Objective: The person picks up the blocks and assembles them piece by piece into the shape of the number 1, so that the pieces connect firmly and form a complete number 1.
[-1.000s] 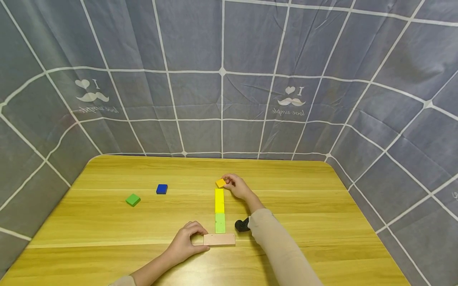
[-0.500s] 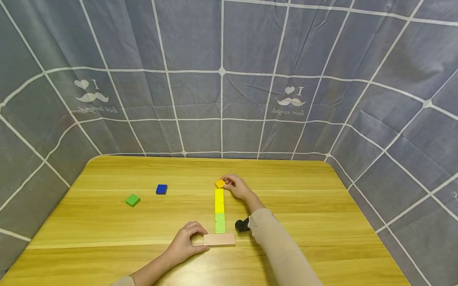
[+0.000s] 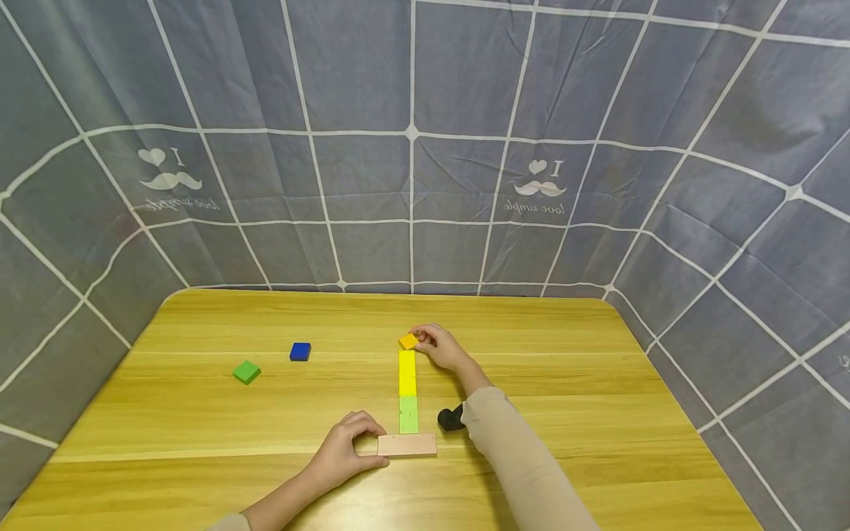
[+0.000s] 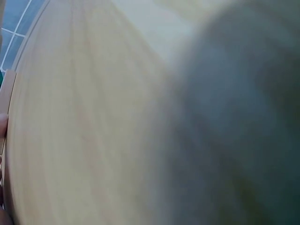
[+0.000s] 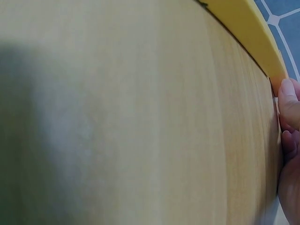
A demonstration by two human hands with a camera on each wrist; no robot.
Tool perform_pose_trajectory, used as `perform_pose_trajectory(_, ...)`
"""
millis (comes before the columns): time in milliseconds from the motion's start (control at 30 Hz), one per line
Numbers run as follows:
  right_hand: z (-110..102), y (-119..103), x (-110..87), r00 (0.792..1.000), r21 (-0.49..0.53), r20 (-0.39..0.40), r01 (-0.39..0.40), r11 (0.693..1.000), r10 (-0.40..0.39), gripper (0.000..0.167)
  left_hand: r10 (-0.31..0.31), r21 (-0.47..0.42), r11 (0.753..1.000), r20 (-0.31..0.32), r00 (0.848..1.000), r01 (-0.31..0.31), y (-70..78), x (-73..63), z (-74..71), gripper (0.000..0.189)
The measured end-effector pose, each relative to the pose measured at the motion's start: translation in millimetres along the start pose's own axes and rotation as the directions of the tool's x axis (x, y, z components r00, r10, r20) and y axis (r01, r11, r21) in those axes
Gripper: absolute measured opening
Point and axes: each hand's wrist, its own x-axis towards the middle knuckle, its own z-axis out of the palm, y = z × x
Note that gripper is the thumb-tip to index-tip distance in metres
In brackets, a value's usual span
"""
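Observation:
On the wooden table [image 3: 531, 354], a flat pink block [image 3: 408, 445] lies crosswise. My left hand [image 3: 339, 451] pinches its left end, thumb at the near edge and fingers at the far edge. From its middle a light green block [image 3: 408, 414] and a yellow block [image 3: 407, 372] run away from me in a line. At the far end, turned at an angle, a small orange block [image 3: 408, 341] meets the yellow one's corner. My right hand [image 3: 443, 348] pinches its right side; in the right wrist view the thumb [image 5: 288, 89] presses it, beside the yellow block [image 5: 243, 33].
To the left lie a green square block [image 3: 247, 372] and a blue square block [image 3: 300, 352]. A black rounded device [image 3: 450, 419] sits at the right sleeve cuff. A grey curtain [image 3: 372, 177] with white lines stands behind the table and along its sides.

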Motion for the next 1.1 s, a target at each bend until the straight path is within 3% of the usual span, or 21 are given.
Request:
perform_pose_trajectory(367,-1,-1,-1.0,1.0,0.008,0.01,-0.003,1.0,0.003,0.026,-0.01,0.005,1.0,0.01,1.0,0.009,0.7,-0.2,-1.6,0.039)
perform_pose_trajectory(833,-1,-1,0.2,1.0,-0.01,0.013,-0.022,1.0,0.022,0.027,0.013,-0.168,0.986,-0.007,1.0,-0.014,-5.2,7.2,-13.7,0.043)
perform_pose_trajectory(1100,0,1,1.3,1.0,-0.006,0.008,-0.024,1.0,0.024,0.027,-0.043,-0.016,0.999,-0.132,0.99,0.041,-12.3,16.3,-43.3,0.043)
